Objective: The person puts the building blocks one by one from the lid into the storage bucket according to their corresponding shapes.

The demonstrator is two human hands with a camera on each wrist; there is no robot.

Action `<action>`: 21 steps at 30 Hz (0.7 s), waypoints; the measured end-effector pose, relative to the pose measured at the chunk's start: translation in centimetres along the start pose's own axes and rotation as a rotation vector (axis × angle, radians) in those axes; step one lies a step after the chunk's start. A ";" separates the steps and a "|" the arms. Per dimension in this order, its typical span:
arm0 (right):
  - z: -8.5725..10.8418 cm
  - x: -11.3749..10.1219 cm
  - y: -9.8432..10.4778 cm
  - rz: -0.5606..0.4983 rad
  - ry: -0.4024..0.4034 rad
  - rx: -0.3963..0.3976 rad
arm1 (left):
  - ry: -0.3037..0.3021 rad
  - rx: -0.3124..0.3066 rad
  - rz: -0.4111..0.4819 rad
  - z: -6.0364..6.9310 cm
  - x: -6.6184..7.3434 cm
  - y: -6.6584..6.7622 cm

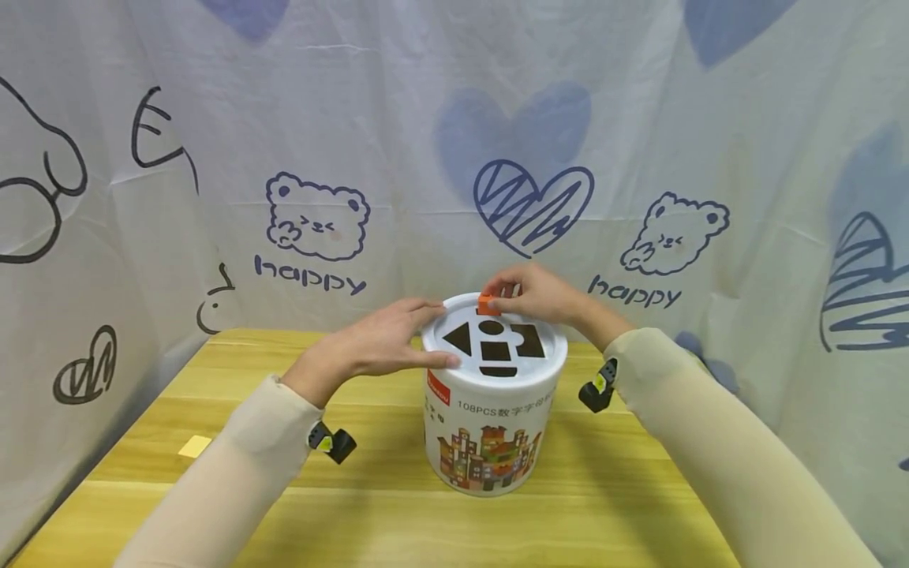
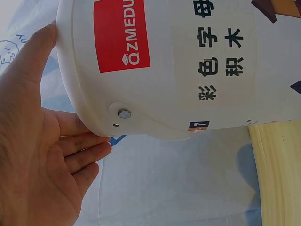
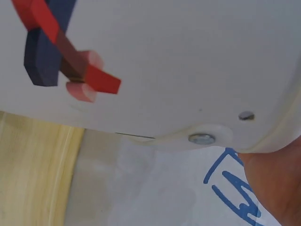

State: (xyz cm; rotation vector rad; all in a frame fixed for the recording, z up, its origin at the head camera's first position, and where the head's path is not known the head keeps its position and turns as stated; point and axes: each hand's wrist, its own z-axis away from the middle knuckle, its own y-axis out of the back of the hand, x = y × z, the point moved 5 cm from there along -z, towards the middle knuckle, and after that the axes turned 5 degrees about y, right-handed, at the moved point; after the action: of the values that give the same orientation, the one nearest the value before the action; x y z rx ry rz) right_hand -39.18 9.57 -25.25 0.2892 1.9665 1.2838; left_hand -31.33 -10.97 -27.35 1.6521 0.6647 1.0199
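A white cylindrical bucket (image 1: 490, 430) with toy-block pictures on its side stands upright on the table. Its white lid (image 1: 536, 365) has several dark cut-out holes, among them a triangle, a circle and a square. At the lid's far edge my right hand (image 1: 536, 293) pinches a small orange block (image 1: 488, 305) over a hole there; how far in the block sits is hidden. My left hand (image 1: 379, 341) rests against the lid's left rim, thumb lying toward the near side and fingers (image 2: 87, 155) nearly straight. Only part of the right hand (image 3: 273, 181) shows in the right wrist view.
The bucket stands on a wooden table (image 1: 341, 513). A small yellow rectangular piece (image 1: 195, 446) lies at the table's left side. Behind the table hangs a white curtain (image 1: 419, 229) printed with hearts and bears.
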 end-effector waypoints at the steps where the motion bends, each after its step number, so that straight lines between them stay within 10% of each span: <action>1: 0.0 -0.1 0.0 0.011 0.004 -0.003 | -0.003 0.000 -0.001 0.0 0.0 0.0; 21: 1.1 -0.9 1.3 0.102 0.027 -0.042 | -0.002 0.008 -0.005 0.1 0.1 0.0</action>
State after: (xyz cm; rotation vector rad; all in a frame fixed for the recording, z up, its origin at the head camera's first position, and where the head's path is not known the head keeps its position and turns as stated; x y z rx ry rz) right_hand -38.05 10.48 -23.95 0.3563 1.9666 1.3991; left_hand -31.22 -10.92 -27.31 1.6571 0.6723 1.0132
